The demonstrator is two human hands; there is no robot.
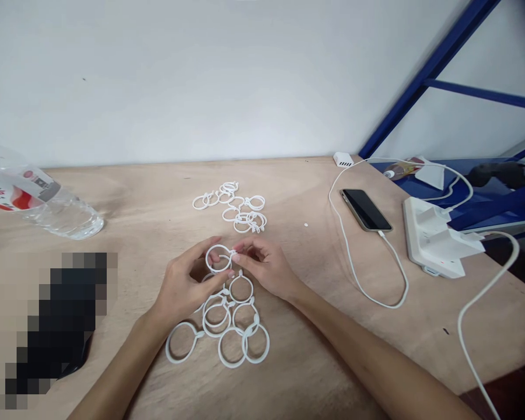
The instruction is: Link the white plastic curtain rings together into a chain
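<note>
A white plastic curtain ring (pixel 207 258) with a small eyelet is held up a little above the table between my two hands. My left hand (pixel 177 289) grips its round part with thumb and fingers. At the eyelet, my right hand (pixel 269 269) pinches with thumb and forefinger. Below my hands lies a loose group of similar curtain rings (pixel 231 366), several of them overlapping. Farther back, a second cluster of curtain rings (pixel 256 223) rests on the wooden table (pixel 306 361). My fingers partly hide the held ring's eyelet and some rings beneath.
A clear labelled bottle (pixel 39 186) lies at the left, above a dark, pixelated object (pixel 65 326). On the right, a phone (pixel 366 210) is plugged into a white cable, beside a white power strip (pixel 420 239). A blue metal frame (pixel 424 81) stands beyond the table's right edge.
</note>
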